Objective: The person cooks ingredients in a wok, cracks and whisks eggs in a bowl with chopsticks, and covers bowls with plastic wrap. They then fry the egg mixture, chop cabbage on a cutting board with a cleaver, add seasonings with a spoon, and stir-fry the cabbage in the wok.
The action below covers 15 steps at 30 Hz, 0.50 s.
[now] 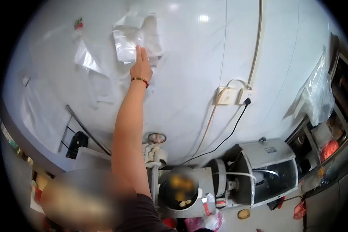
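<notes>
My left hand (141, 69), with a beaded bracelet on the wrist, reaches up to the white wall. Two of its fingers are stretched out against a bunch of clear plastic bags (128, 43) hanging there; its other fingers look bent or are hidden. No bag is visibly gripped. More thin bags (87, 58) hang to the left of this bunch, below a small strawberry-shaped hook (78, 24). My right hand is out of the frame.
Below are a dark pan (179, 205) with pale pieces, a grey metal machine (268, 152), and wall sockets (226, 96) with cables. White bags (317, 96) hang at right by shelves. A blurred round shape (81, 201) fills the lower left.
</notes>
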### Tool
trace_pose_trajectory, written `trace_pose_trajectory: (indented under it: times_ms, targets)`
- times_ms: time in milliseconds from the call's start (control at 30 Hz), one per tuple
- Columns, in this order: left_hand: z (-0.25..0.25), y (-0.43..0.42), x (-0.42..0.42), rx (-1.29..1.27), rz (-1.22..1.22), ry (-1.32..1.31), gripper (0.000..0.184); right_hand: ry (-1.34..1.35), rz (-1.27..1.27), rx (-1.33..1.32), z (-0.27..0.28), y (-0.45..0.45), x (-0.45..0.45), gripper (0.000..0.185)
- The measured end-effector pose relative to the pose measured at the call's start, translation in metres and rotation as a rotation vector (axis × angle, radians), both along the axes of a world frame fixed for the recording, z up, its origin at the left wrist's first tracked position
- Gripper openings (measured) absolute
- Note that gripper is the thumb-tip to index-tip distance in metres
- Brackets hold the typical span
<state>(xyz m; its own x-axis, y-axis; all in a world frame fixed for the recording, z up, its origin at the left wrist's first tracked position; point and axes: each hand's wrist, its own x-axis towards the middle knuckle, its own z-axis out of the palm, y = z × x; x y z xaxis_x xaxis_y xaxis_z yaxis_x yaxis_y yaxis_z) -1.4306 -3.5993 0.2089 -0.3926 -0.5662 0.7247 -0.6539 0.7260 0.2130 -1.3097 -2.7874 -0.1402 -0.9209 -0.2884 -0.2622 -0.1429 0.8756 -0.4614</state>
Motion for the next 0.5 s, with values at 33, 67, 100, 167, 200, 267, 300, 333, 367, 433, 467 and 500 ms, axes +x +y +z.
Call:
trace_pose_trajectory:
  times_ms: [33,67,100,167,200,267,300,333,367,433,467,500]
  targets:
    - [-0.008,-0.006,0.012,-0.076,-0.097,-0.009,0.062,0.023,0.052,-0.033,0.008,-0.019,-0.001,0.048]
    - [-0.014,-0.008,0.021,-0.149,-0.195,-0.009,0.053,0.046,0.105,-0.066,0.015,-0.038,-0.003,0.048]
    - [-0.008,0.015,0.034,-0.145,-0.193,-0.014,0.053,0.040,0.106,-0.063,0.037,-0.057,-0.007,0.048]
    - [0.024,0.079,0.059,0.092,-0.167,-0.806,0.047,-0.065,0.087,-0.166,0.071,-0.091,-0.011,0.048]
    - [0.018,0.069,0.058,0.080,-0.166,-0.813,0.047,-0.070,0.084,-0.177,0.064,-0.089,-0.010,0.048]
    - [0.000,0.037,0.053,-0.009,-0.403,-0.229,0.067,-0.106,0.002,-0.222,0.046,-0.083,-0.013,0.048]
    - [0.026,0.045,0.058,0.057,-0.335,-0.102,0.074,-0.114,-0.008,-0.227,0.046,-0.083,-0.006,0.048]
    - [0.056,0.052,0.059,0.120,-0.271,0.033,0.082,-0.084,0.021,-0.219,0.048,-0.085,-0.001,0.047]
    - [0.065,0.045,0.050,0.114,-0.287,0.037,0.082,-0.047,0.046,-0.211,0.051,-0.088,0.003,0.046]
    - [0.079,0.024,0.034,0.240,-0.003,0.074,0.095,-0.070,0.006,-0.169,0.050,-0.086,0.014,0.045]
    - [0.067,-0.005,0.018,0.189,0.011,0.021,0.098,-0.103,-0.018,-0.122,0.047,-0.084,0.018,0.044]
    - [0.063,-0.004,0.009,0.185,-0.001,0.031,0.098,-0.091,-0.028,-0.126,0.041,-0.082,0.020,0.044]
